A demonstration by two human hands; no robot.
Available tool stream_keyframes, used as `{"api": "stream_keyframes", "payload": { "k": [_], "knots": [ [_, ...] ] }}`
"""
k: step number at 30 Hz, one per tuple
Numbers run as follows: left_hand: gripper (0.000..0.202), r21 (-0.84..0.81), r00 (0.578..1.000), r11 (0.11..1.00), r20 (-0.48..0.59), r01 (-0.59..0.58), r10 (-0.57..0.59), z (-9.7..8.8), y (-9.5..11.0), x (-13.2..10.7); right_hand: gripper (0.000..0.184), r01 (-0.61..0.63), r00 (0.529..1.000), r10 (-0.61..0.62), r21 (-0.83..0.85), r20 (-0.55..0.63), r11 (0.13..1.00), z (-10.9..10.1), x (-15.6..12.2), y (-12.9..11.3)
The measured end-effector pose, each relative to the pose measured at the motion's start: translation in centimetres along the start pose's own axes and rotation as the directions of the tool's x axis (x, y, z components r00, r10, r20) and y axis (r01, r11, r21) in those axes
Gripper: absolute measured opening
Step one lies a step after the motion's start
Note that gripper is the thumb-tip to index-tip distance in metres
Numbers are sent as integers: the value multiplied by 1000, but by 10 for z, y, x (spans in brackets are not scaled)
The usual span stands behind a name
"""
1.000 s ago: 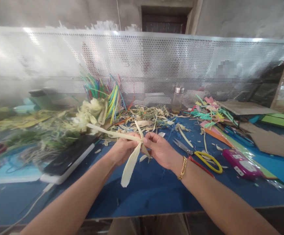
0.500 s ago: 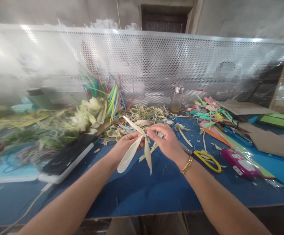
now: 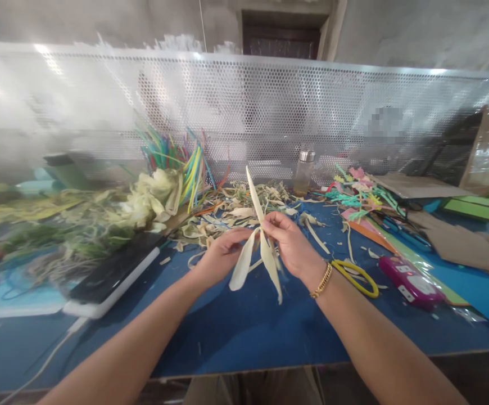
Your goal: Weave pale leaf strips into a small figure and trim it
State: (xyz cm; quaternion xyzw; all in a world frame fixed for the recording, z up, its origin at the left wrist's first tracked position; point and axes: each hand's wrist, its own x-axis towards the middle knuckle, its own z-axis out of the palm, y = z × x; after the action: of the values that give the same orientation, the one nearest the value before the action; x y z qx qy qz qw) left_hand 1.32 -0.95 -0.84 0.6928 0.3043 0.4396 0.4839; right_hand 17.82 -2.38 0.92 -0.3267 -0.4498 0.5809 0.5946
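Pale husk piece (image 3: 268, 253) is up above the counter (image 3: 244, 343), back from the middle of its near edge, one strip poking up past the grip, others dangling below. Right hand (image 3: 290, 243) has it pinched tight at the join. Left hand's (image 3: 222, 256) half curled behind the left strip; can't tell if it's pinching.

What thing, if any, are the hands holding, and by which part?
Pale cream, pointed, husk-like strips; the right hand pinches them near where they meet. Whether the left hand also grips them cannot be told.
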Motion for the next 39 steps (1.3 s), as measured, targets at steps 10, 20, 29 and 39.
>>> {"api": "stream_keyframes", "payload": {
  "k": [10,20,29,39],
  "knots": [
    [27,175,915,984,-388,-42,108,-2,0,-1,25,54,997,-54,-7,-55,999,12,-2,19],
    [22,-48,977,995,-187,91,-98,3,2,-1,19,125,990,-127,-31,-67,992,13,-3,29],
    [21,-230,964,956,-150,183,-221,2,1,0,21,69,988,-78,-68,-134,995,12,-3,17],
    [20,-270,975,939,-5,213,-223,5,2,-4,25,38,996,-27,-133,86,990,6,0,10]
  ]
}}
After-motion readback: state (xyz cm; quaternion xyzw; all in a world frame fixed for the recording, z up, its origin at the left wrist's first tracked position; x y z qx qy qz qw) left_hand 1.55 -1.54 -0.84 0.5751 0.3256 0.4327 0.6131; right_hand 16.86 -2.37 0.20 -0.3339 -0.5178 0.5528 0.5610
